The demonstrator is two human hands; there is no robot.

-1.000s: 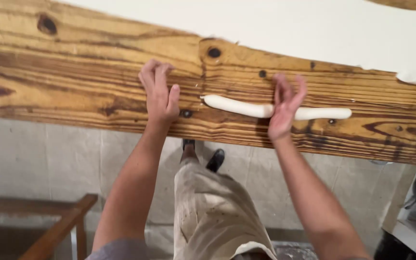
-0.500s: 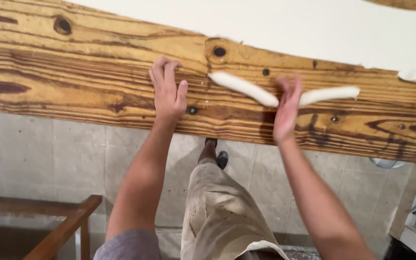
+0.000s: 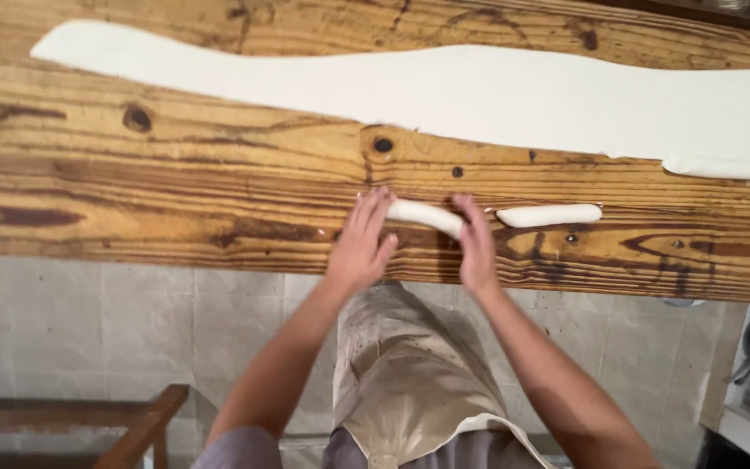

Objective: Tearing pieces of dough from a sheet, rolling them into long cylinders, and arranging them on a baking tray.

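I see my left hand [image 3: 359, 247] and right hand [image 3: 476, 247] flat, fingers open, flanking a short dough roll [image 3: 425, 216] on the wooden tabletop [image 3: 175, 182]; a second dough piece [image 3: 549, 214] lies just beside, right.

My right hand [image 3: 477, 247] covers the near end of the short dough roll [image 3: 424, 214]. The long dough sheet [image 3: 444, 95] runs off the right edge; metal things far right are blurred.

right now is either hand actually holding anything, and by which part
Nothing is gripped. Both hands lie flat, the left hand and right hand pressing on the two ends of a short dough roll on the wooden table.
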